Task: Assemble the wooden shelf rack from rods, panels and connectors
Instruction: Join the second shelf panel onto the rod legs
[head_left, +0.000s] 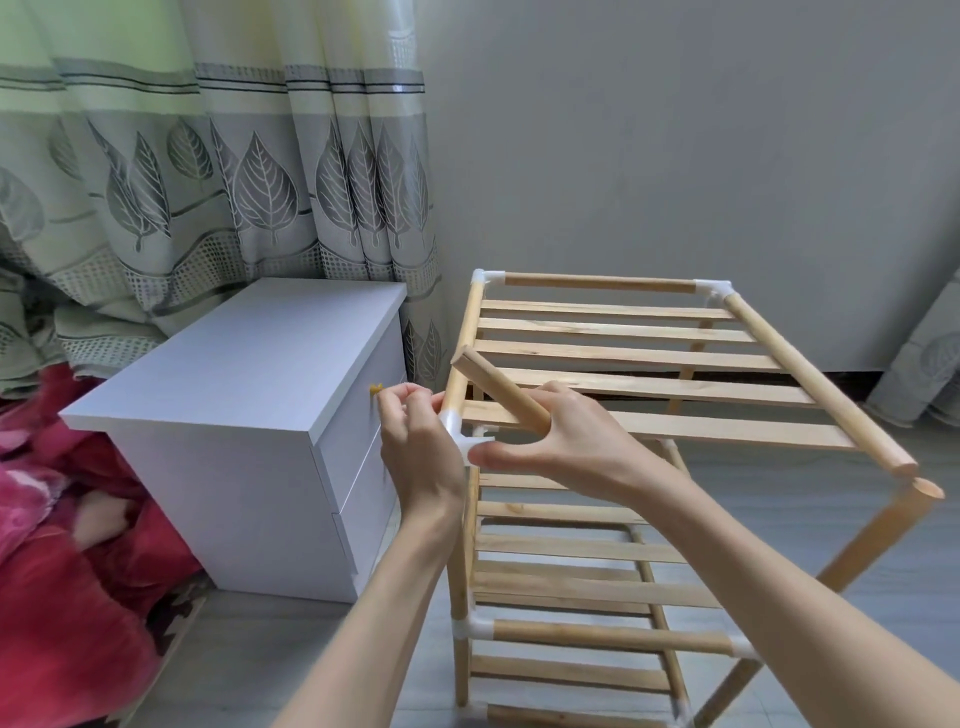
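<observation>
A wooden shelf rack (649, 358) stands on the floor with slatted shelves and white plastic connectors at its joints. My right hand (566, 441) holds a loose wooden rod (493, 387) between its fingers, the rod slanting up to the left over the rack's near left corner. The thumb reaches toward the white corner connector (462, 439). My left hand (415, 441) grips the left side rod just above that connector. At the near right corner, the top side rod (810, 379) and an upright (878, 535) end bare, with no connector joining them.
A white bedside cabinet (249, 415) with a small yellow knob (375, 388) stands just left of the rack. A red blanket (62, 545) lies at the far left. Leaf-patterned curtains hang behind, and a grey wall is at the back right.
</observation>
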